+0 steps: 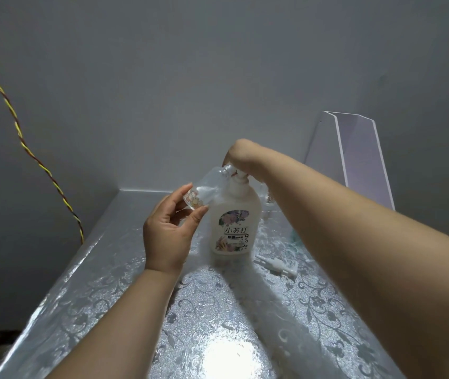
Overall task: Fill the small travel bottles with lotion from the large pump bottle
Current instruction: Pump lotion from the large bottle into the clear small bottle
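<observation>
The large white pump bottle (234, 222) with a floral label stands upright on the silver patterned table (113, 269). My right hand (241, 155) rests on top of its pump head, fingers hidden behind the wrist. My left hand (168, 231) holds a small clear travel bottle (206, 190) by its base, tilted so its open neck sits right at the pump's spout. The small bottle carries a flower sticker near its bottom and looks mostly clear inside.
A white pump or cap piece (278, 265) lies on the table right of the large bottle. Another clear small bottle (269, 198) stands behind my right arm. A clear acrylic stand (354, 151) leans at the back right. A yellow-red twisted wire (26, 149) hangs at left.
</observation>
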Demonstrator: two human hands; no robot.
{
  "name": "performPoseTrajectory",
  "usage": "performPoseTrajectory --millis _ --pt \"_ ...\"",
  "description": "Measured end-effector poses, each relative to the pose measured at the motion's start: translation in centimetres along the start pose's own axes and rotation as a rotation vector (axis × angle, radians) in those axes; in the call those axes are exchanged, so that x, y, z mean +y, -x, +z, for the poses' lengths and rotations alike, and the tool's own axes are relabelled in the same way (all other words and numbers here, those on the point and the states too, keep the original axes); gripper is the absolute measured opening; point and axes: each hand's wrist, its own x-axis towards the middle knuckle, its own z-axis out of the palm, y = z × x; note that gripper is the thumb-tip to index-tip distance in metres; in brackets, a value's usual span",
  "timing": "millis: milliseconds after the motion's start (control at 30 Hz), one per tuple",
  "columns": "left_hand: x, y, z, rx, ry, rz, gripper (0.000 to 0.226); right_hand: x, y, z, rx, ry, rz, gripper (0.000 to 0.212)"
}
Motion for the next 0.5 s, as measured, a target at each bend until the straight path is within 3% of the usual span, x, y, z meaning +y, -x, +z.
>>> performPoseTrajectory --millis 33,167,300,500 --pt "0.0 -0.1 0.0 0.003 -0.002 0.007 0.044 0.2 -0.3 -0.1 0.024 -0.033 -0.007 0.052" --pt "0.2 -0.1 0.0 0.005 0.005 0.016 0.045 0.2 -0.8 -0.4 0.054 -0.113 -0.039 0.027" --pt "0.2 0.1 0.0 0.001 0.0 0.017 0.043 0.3 -1.0 0.3 0.046 -0.222 -0.023 0.037" --pt "0.0 0.3 0.1 0.0 0.01 -0.004 0.045 0.7 -1.5 1.2 0.059 -0.185 -0.018 0.039"
